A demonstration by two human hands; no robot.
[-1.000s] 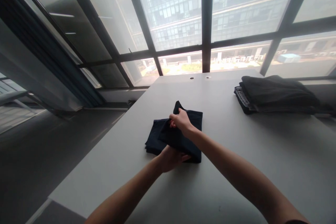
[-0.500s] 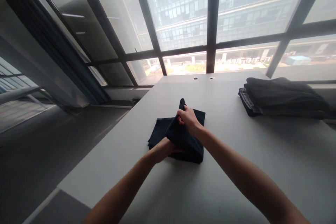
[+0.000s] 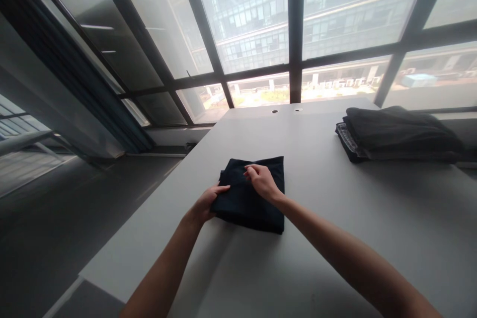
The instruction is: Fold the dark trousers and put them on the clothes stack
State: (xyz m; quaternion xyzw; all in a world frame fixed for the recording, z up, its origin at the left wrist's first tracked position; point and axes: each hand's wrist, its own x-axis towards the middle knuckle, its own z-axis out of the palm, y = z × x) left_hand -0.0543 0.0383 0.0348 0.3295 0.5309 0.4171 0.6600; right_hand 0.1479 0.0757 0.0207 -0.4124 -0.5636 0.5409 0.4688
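A dark navy folded garment (image 3: 249, 203), its exact kind not plain, lies as a rough square on the white table in front of me. My left hand (image 3: 207, 202) grips its left edge, thumb on top and the other fingers hidden underneath. Over the upper middle of the fabric is my right hand (image 3: 261, 180), fingers curled in, with no cloth seen between them. Whether its knuckles touch the garment I cannot tell. A small under-layer sticks out at the garment's upper left.
To the right, a stack of folded dark grey and black clothes (image 3: 400, 134) sits on the white table (image 3: 313, 208). Two cable holes (image 3: 275, 111) mark its far edge, by tall windows. The table's left edge drops to a grey floor (image 3: 112, 194); a blue curtain (image 3: 93, 79) hangs beyond.
The raised flap of the garment has been folded over to the left and now lies flat. My left hand has come out from under it to the left edge; my right hand has let the flap go.
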